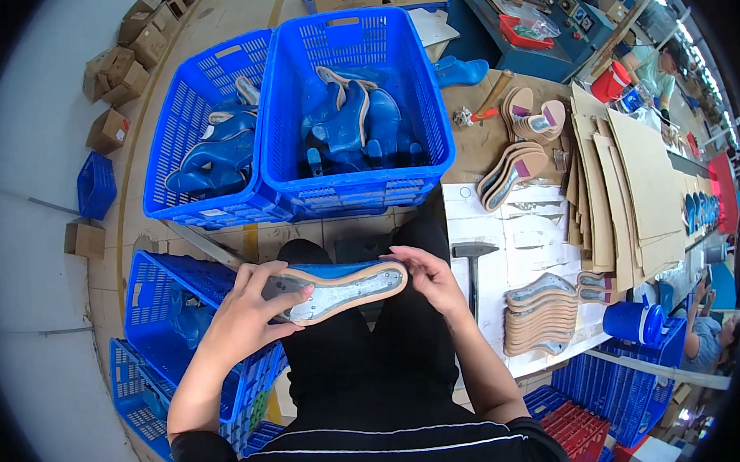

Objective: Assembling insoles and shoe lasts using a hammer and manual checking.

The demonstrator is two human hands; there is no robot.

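Above my lap I hold a blue shoe last [326,270] lying sideways, with its underside turned up. An insole [346,295] with a grey face and a tan edge covers that underside. My left hand [253,308] is closed round the left end, its thumb lying on the grey face. At the rounded right end, my right hand [426,277] has its fingers curled on the last's far edge. To the right, a hammer [473,270] lies on the paper-covered table [504,230]. A stack of insoles [541,319] stands beside it.
Two large blue crates [356,184] with blue lasts stand ahead, and more blue crates [144,303] at my left. Further insoles [511,171], tan cardboard sheets [640,187] and a blue jug [633,323] are at right. Two people [659,70] work beyond the table.
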